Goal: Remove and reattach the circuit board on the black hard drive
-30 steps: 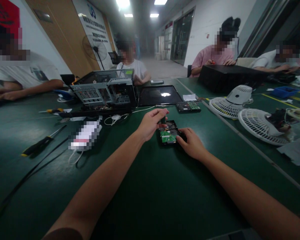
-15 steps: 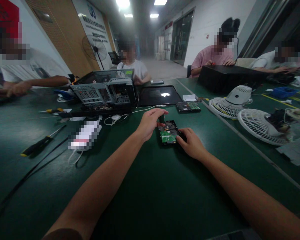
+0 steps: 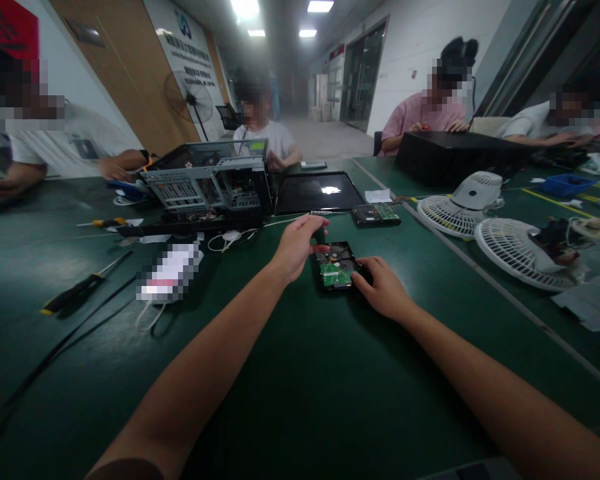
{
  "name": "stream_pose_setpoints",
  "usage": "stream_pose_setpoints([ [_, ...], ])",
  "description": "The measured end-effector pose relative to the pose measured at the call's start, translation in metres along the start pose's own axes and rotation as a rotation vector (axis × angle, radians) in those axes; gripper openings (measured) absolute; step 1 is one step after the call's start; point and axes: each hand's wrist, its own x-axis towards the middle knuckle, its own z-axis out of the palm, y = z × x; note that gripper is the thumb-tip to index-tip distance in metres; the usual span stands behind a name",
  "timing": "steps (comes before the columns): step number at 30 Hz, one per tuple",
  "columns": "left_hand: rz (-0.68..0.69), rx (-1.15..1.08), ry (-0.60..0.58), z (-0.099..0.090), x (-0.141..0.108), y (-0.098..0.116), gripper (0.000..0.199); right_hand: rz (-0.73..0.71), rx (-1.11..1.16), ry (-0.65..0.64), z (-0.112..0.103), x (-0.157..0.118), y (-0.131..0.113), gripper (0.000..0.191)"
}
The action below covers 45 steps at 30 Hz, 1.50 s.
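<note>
A hard disk drive (image 3: 336, 274) lies on the green table with its green circuit board facing up. My left hand (image 3: 300, 247) is curled at the drive's far left corner. Its fingers close round a dark screwdriver (image 3: 321, 235), mostly covered by the hand; the tip cannot be made out. At the drive's right side, my right hand (image 3: 383, 288) grips the edge, thumb over the board's corner and fingers along the side.
Beyond the drive are a second hard drive (image 3: 376, 215), a black panel (image 3: 320, 190) and an open computer case (image 3: 205, 187). White fan parts (image 3: 513, 253) lie right; a phone (image 3: 173, 270) and yellow-black screwdriver (image 3: 75, 293) left. Several people sit around the table.
My left hand has shifted very slightly, and less of the screwdriver shows. My right hand and the drive stay put. At far left, a co-worker's arms have moved apart.
</note>
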Motion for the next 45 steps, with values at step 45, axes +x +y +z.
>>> stream_pose_setpoints([
  [45, 0.071, 0.115, -0.123, 0.0059, -0.0058, 0.0044, 0.019, -0.007, 0.008, 0.011, 0.0021, 0.0000, 0.0021, 0.039],
])
